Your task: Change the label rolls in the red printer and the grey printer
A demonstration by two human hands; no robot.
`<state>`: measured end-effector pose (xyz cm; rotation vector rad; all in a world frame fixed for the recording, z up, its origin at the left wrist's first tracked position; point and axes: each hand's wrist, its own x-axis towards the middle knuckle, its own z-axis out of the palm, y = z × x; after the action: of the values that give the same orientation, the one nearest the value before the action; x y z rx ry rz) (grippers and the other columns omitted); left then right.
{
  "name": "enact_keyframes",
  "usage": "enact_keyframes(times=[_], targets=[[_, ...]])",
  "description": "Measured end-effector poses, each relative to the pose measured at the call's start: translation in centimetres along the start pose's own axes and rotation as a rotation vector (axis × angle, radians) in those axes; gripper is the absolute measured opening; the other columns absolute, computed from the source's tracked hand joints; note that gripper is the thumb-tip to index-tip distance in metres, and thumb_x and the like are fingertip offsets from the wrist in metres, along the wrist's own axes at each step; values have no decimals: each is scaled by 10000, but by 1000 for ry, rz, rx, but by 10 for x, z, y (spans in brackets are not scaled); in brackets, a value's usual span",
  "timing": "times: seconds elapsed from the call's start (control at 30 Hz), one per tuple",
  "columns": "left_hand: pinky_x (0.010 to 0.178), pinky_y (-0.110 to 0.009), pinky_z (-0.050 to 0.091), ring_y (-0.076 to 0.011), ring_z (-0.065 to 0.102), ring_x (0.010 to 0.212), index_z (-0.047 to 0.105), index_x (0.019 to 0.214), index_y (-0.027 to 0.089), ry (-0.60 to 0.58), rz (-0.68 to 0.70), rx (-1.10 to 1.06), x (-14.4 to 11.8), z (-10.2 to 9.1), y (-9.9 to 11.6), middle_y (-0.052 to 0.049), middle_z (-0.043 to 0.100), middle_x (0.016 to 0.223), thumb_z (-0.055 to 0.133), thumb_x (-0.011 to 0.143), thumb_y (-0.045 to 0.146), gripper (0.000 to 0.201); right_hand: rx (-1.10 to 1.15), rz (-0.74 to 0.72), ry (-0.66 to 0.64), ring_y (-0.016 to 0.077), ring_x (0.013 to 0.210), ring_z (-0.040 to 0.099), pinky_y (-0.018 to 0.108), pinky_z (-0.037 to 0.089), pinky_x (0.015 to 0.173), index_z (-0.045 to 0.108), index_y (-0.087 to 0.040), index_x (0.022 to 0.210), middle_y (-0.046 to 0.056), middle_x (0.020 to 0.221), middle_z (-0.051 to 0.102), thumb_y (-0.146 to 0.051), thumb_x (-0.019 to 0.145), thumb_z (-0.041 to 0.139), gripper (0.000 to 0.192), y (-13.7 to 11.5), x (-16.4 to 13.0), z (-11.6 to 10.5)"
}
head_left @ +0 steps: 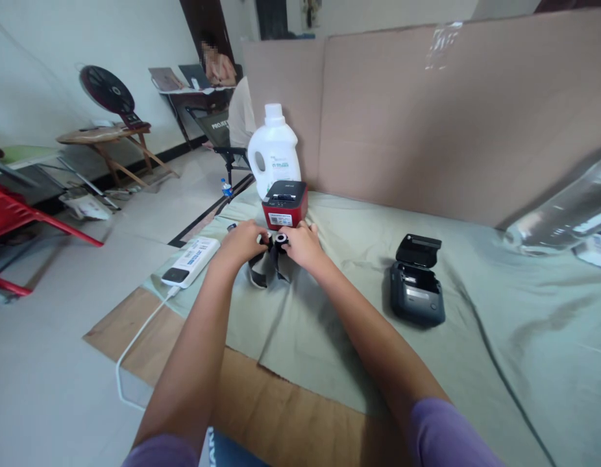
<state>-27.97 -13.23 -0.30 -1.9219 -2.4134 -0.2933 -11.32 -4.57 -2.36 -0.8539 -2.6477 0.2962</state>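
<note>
My left hand (243, 245) is closed, its fingertips pinching the upper end of a dark strip (257, 274) that curls down to the cloth. Close beside it, my right hand (303, 245) is closed on a small black roll with a white core (281, 239). Another dark length (282, 264) hangs below this roll. Just beyond both hands stands a red and black label printer (287, 202) with a white sticker on its front. My fingers partly hide the roll and the top of the strip.
A white power bank (191, 262) with a cable lies at the left. A white jug (275, 152) stands behind the printer. At the right sits a black portable printer (417, 292), lid raised. Cardboard (402, 117) walls the back; a person (220, 68) sits far off.
</note>
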Motion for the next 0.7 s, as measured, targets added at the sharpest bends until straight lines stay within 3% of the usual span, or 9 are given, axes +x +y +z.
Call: enact_keyframes(times=[0.13,0.27,0.43,0.7], targets=[[931,-438,487,-321,569,1062,795,965,284,188,36,-34,-10,4,5,-93,617,1031,718,799,371,203,234,10,31,273,1156,601,475,349,1034,705,-282,1148,53,1095,756,-180,848,697,317,9,5,-2],[1030,-468,446,-318,566,1159,777,1118,302,301,65,-209,-15,5,4,-76,682,1167,714,848,427,305,571,-45,85,212,1066,685,398,434,1006,698,-246,1103,21,1079,770,-109,810,648,327,19,9,-12],[1055,-364,471,-245,669,1122,705,1277,241,283,150,-557,-16,6,11,-53,739,1223,671,885,443,443,868,-60,92,182,899,736,309,528,874,696,-179,1041,29,947,782,-98,755,637,302,22,8,-29],[1057,-358,494,-245,688,1116,674,1319,195,302,62,-643,-20,13,26,-63,746,1219,628,888,445,500,934,-7,9,181,963,741,327,556,905,720,-173,1055,55,1011,787,-138,851,621,229,26,6,-39]])
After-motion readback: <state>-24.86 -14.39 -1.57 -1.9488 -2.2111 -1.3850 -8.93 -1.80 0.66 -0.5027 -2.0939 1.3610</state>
